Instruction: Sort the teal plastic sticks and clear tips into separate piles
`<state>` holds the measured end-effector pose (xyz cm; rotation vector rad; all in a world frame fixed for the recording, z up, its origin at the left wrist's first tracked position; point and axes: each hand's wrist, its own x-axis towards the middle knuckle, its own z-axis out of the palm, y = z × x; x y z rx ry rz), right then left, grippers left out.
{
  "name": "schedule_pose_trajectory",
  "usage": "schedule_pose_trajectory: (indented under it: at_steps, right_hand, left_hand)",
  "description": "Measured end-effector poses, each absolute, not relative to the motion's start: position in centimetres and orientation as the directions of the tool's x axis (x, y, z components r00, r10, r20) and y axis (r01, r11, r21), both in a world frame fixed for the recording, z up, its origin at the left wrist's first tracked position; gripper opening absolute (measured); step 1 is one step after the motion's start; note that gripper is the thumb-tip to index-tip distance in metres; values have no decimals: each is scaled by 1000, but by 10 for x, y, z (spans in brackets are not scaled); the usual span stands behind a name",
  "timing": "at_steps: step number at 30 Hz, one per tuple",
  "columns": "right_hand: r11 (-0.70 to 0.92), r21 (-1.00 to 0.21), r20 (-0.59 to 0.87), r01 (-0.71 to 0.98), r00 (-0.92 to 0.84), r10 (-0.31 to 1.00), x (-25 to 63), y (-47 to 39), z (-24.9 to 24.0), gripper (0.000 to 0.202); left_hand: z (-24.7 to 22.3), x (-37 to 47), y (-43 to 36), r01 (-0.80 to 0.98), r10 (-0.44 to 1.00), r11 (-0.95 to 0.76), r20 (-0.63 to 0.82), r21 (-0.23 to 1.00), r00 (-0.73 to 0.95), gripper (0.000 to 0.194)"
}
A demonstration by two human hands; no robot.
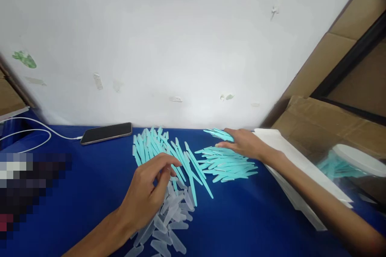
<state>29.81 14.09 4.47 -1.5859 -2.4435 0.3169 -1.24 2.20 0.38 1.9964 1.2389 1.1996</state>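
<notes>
Bare, slender forearms (102,229) and slim-fingered hands (147,188)

Even, fairly bright light fills the scene, its source out of view. The white wall (181,48) is palest around its middle and greyer toward the upper left. Shadows on the blue worktop (235,217) are soft, with a faint sheen near the wall. The wide view bends and stretches toward the edges; the tub (358,160) at right looks smeared. The hands are slightly soft, and coarse pixel blocks hide the left side.
</notes>
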Motion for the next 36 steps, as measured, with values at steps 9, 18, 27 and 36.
schedule_pose_trajectory:
  at_steps: [9, 18, 27, 36]
  right_hand:
    - [603, 83, -30, 794, -602, 798, 299, 196, 11, 53]
    - [689, 123, 29, 714, -697, 717, 310, 193, 3, 48]
    - [621, 51, 155, 782, -621, 769, 288, 163, 31, 47]
    - [585, -275, 44, 763, -598, 801, 226, 142, 49, 39]
  left_hand:
    - [1, -16, 27, 448, 870, -493, 422, 745, 255, 30]
    - [-1, -23, 31, 487, 854, -514, 474, 707, 213, 28]
    - [9, -38, 45, 701, 841, -493, 489, 515, 232, 24]
    - [2, -70, 60, 767, 785, -524, 561, 371, 264, 24]
